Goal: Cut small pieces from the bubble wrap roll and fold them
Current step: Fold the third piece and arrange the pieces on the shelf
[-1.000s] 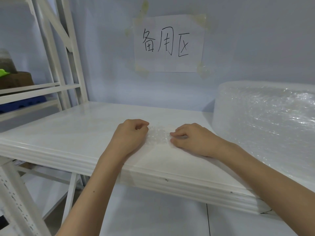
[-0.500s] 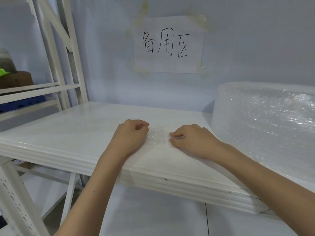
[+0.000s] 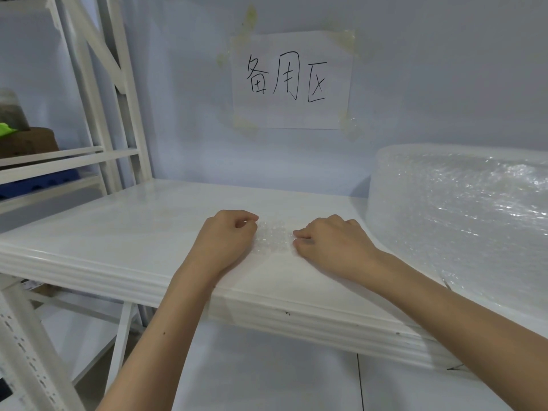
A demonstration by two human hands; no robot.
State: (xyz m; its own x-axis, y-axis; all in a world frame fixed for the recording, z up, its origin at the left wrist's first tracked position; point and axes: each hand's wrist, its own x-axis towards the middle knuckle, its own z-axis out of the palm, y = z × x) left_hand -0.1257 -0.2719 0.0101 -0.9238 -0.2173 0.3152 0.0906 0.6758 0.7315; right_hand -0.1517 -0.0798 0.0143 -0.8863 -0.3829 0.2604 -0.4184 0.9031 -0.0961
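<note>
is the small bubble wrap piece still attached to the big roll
No, the small bubble wrap piece lies between the left hand and right hand, apart from the roll.

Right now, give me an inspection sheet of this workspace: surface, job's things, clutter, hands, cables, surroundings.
Surface: white shelf board, glossy, with small dark marks on its front edge.
Job's things: small bubble wrap piece flat on the board between the hands; large bubble wrap roll on the right end of the board.
Clutter: nothing seen.
Hands: left hand has curled fingers on the piece's left edge; right hand has curled fingers on its right edge; whether each grip pinches or only presses cannot be told.
Cables: nothing seen.
Surroundings: taped paper sign with handwritten characters on the wall; white rack frame at left; brown box on a neighbouring shelf.
</note>
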